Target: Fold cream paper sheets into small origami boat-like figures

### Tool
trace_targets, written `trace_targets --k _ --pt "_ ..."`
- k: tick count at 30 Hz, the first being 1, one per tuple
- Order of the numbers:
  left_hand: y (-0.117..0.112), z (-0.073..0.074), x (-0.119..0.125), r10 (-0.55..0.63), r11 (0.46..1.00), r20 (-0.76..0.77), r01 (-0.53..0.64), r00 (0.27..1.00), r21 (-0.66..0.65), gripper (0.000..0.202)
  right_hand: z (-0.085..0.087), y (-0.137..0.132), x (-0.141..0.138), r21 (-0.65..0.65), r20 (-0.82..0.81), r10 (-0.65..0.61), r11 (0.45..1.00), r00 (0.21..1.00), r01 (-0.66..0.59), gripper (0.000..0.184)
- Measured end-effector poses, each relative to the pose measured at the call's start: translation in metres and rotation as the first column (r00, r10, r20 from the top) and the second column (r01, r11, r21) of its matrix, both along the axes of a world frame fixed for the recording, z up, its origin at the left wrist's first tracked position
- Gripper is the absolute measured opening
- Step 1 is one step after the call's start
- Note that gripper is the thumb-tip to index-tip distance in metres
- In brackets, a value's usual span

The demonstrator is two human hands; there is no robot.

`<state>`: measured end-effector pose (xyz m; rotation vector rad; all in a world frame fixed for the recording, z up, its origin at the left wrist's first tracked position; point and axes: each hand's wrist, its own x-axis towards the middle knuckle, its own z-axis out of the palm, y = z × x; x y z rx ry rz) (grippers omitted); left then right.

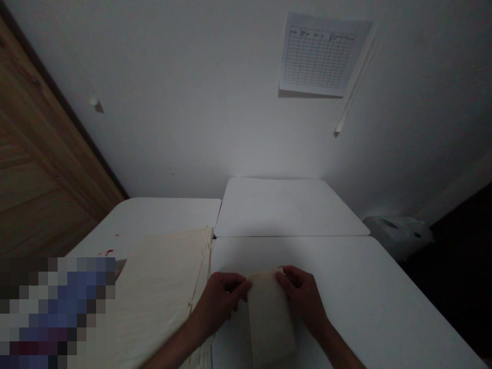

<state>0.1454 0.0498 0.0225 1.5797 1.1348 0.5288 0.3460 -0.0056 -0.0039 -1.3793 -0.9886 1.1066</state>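
While left hand [221,302], right hand [302,297] grip sheet [269,320], maybe paper — white tables [286,207], chart [319,54].

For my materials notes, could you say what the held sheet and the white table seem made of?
The sheet looks like matte cream card or heavy paper, since it bends softly. The table looks like smooth white plastic with rounded corners, though the light is dim.

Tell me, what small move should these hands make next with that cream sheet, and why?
Probably lower the curled cream sheet flat onto the white folding table. The left hand and right hand both grip its upper edge, its lower part curves down toward the tabletop, and the tall stack of cream sheets sits just to the left, so the table beside it looks like a sensible spot.
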Motion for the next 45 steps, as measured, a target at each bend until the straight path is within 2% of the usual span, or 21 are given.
trace_targets --k 7,14,25,30,34,41,45 --pt "0.000 0.003 0.001 0.008 0.999 0.014 -0.008 1.000 -0.034 0.037 -0.001 -0.001 0.003 -0.071 0.002 -0.008 0.997 1.000 0.008 0.046" --pt "0.002 -0.003 -0.001 -0.021 0.999 0.057 0.024 0.998 -0.036 0.038 0.002 0.000 0.004 -0.073 0.042 -0.041 0.996 0.998 0.044 0.054" --pt "0.002 -0.006 -0.003 -0.055 0.997 0.064 0.058 0.996 -0.046 0.043 -0.003 0.000 0.006 -0.010 0.055 -0.043 0.999 0.998 0.044 0.043" --pt "0.000 -0.003 0.000 -0.033 0.998 0.078 0.037 0.996 -0.057 0.038 -0.003 -0.001 0.007 0.041 0.138 -0.048 0.998 0.989 0.042 0.039" --pt "-0.001 -0.005 0.001 -0.063 0.993 0.075 0.070 0.995 -0.091 0.038 -0.002 -0.003 0.007 0.080 0.176 -0.100 0.993 0.979 0.088 0.036" --pt "-0.006 -0.008 0.002 -0.129 0.981 0.033 0.133 0.991 -0.145 0.043 -0.004 -0.002 0.006 0.057 0.142 -0.194 0.980 0.971 0.188 0.040" --pt "-0.007 -0.005 0.002 -0.112 0.985 0.031 0.115 0.993 -0.129 0.045 -0.005 0.000 0.006 0.003 0.047 -0.163 0.987 0.986 0.163 0.045"
